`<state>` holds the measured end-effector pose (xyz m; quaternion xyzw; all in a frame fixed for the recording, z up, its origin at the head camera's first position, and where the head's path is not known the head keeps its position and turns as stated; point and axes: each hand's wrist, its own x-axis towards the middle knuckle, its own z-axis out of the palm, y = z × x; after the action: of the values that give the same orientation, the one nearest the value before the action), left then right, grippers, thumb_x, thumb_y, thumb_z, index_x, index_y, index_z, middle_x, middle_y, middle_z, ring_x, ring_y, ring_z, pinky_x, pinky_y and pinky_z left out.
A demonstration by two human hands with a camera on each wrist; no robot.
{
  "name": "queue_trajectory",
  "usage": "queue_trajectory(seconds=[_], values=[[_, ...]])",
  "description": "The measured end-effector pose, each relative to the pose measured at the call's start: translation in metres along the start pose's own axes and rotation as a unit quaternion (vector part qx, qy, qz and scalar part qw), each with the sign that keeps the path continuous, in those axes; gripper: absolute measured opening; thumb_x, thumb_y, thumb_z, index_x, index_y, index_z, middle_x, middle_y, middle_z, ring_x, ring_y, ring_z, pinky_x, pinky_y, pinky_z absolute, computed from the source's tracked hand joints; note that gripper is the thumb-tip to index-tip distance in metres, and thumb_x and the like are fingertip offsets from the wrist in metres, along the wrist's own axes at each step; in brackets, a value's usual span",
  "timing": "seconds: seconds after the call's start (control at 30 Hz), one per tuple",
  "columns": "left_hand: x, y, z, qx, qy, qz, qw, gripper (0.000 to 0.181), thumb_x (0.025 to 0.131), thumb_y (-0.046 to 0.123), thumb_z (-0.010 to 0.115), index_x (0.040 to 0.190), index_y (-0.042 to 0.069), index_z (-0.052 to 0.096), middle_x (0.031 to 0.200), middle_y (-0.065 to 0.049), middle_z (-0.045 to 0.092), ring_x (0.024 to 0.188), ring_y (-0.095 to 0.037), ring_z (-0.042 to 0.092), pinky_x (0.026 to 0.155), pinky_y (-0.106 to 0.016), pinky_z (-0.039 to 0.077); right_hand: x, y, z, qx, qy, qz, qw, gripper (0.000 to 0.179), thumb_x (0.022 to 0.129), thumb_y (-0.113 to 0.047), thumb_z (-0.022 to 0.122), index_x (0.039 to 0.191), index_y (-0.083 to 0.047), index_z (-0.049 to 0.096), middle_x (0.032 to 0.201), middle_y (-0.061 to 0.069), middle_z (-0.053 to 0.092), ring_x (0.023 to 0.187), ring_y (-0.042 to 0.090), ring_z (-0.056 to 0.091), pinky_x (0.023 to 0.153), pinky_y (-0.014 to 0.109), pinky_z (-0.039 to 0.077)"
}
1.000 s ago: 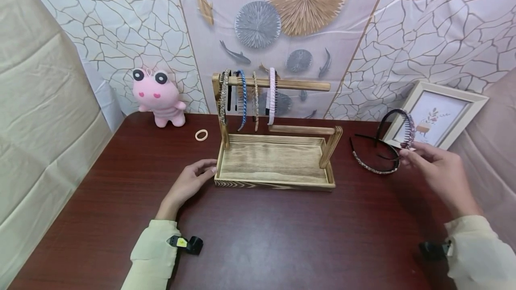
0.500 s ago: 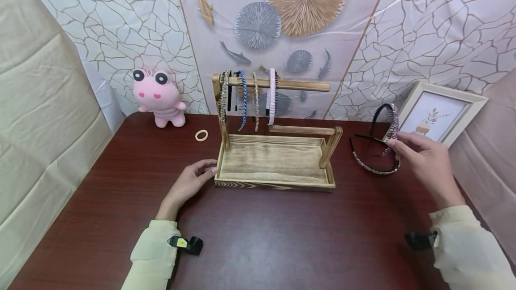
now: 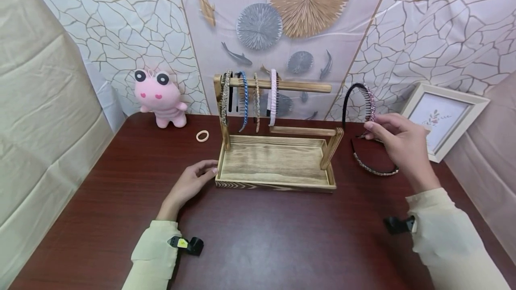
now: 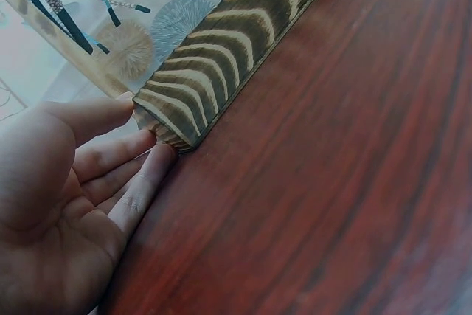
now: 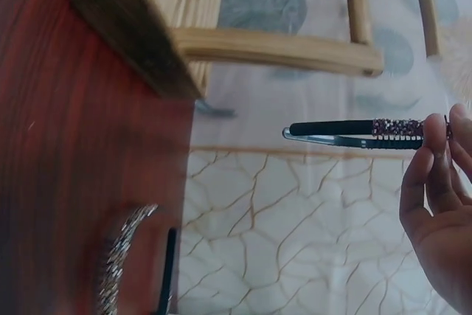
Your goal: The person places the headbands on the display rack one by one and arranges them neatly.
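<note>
My right hand (image 3: 403, 147) pinches a black toothed headband (image 3: 371, 100) with purple-pink rhinestones, held up in the air right of the wooden rack (image 3: 274, 187). In the right wrist view the headband (image 5: 402, 127) lies between thumb and fingertips, apart from the rack. My left hand (image 3: 187, 187) rests thumb and fingertips against the left end of the rack's tray, as the left wrist view also shows. From the upper bar (image 3: 306, 87) hang several headbands, among them a blue one (image 3: 244, 102) and a pale pink one (image 3: 273, 97). The lower bar (image 3: 302, 130) bears none.
Another rhinestone headband (image 3: 375, 172) lies on the table right of the rack. Behind my right hand leans a picture frame (image 3: 463, 97). A pink plush toy (image 3: 159, 95) and a small pale ring (image 3: 202, 136) are at the left. A patterned cloth (image 3: 258, 26) hangs behind.
My right hand has moved left and slightly up with the rhinestone headband, away from the picture frame and toward the rack. The left hand stays at the tray.
</note>
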<state>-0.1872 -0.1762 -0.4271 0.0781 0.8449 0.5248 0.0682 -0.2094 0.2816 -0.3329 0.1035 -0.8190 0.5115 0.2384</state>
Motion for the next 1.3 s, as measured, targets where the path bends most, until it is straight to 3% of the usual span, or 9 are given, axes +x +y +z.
queue_trajectory(seconds=[0.13, 0.33, 0.57, 0.7, 1.03, 1.3], values=[[0.001, -0.002, 0.001, -0.004, 0.000, 0.000, 1.0000, 0.038, 0.101, 0.016, 0.059, 0.134, -0.002, 0.058, 0.124, -0.022, 0.066, 0.116, -0.032, 0.061, 0.098, -0.043, 0.043, 0.006, -0.010, 0.010, 0.024, 0.008, -0.004, 0.9997, 0.020, 0.088, 0.002, 0.072, 0.106, 0.011, 0.070, 0.091, -0.008, 0.067, 0.066, 0.001, 0.069, 0.066, 0.015, 0.054], [0.005, -0.008, 0.001, -0.006, 0.001, 0.004, 1.0000, 0.038, 0.100, 0.016, 0.059, 0.134, -0.002, 0.058, 0.123, -0.021, 0.066, 0.115, -0.031, 0.062, 0.097, -0.043, 0.044, 0.013, -0.023, 0.022, -0.024, 0.021, -0.029, 0.9991, 0.021, 0.089, -0.006, 0.074, 0.102, 0.010, 0.071, 0.089, -0.008, 0.066, 0.066, -0.002, 0.067, 0.066, 0.013, 0.052], [0.005, -0.007, 0.000, -0.003, -0.001, 0.007, 1.0000, 0.038, 0.101, 0.016, 0.059, 0.134, -0.003, 0.058, 0.123, -0.021, 0.066, 0.115, -0.031, 0.062, 0.097, -0.042, 0.044, 0.019, -0.035, 0.041, -0.008, 0.025, -0.047, 0.9985, 0.016, 0.087, -0.004, 0.075, 0.098, 0.007, 0.071, 0.078, -0.018, 0.068, 0.064, -0.003, 0.066, 0.065, 0.012, 0.049], [0.004, -0.006, -0.001, -0.001, -0.002, 0.005, 1.0000, 0.038, 0.101, 0.016, 0.059, 0.134, -0.002, 0.058, 0.123, -0.022, 0.066, 0.115, -0.031, 0.062, 0.097, -0.042, 0.044, 0.020, -0.042, 0.056, 0.001, 0.019, -0.057, 0.9982, 0.016, 0.087, -0.005, 0.076, 0.097, 0.006, 0.071, 0.074, -0.017, 0.068, 0.064, -0.003, 0.066, 0.070, 0.012, 0.046], [0.003, -0.008, 0.001, -0.004, 0.000, 0.000, 1.0000, 0.038, 0.101, 0.016, 0.059, 0.134, -0.002, 0.058, 0.125, -0.021, 0.065, 0.116, -0.031, 0.061, 0.097, -0.042, 0.044, 0.018, -0.051, 0.099, 0.027, -0.030, -0.057, 0.9975, 0.016, 0.088, -0.006, 0.075, 0.098, 0.005, 0.071, 0.087, -0.001, 0.066, 0.066, -0.001, 0.066, 0.065, 0.014, 0.051], [0.003, -0.008, 0.001, -0.008, 0.002, -0.004, 1.0000, 0.039, 0.101, 0.017, 0.059, 0.134, -0.002, 0.058, 0.126, -0.021, 0.065, 0.116, -0.031, 0.060, 0.097, -0.042, 0.043, 0.022, -0.052, 0.118, 0.048, -0.045, -0.055, 0.9963, 0.016, 0.089, -0.007, 0.074, 0.097, 0.006, 0.071, 0.088, 0.009, 0.063, 0.064, 0.000, 0.065, 0.062, 0.015, 0.051]])
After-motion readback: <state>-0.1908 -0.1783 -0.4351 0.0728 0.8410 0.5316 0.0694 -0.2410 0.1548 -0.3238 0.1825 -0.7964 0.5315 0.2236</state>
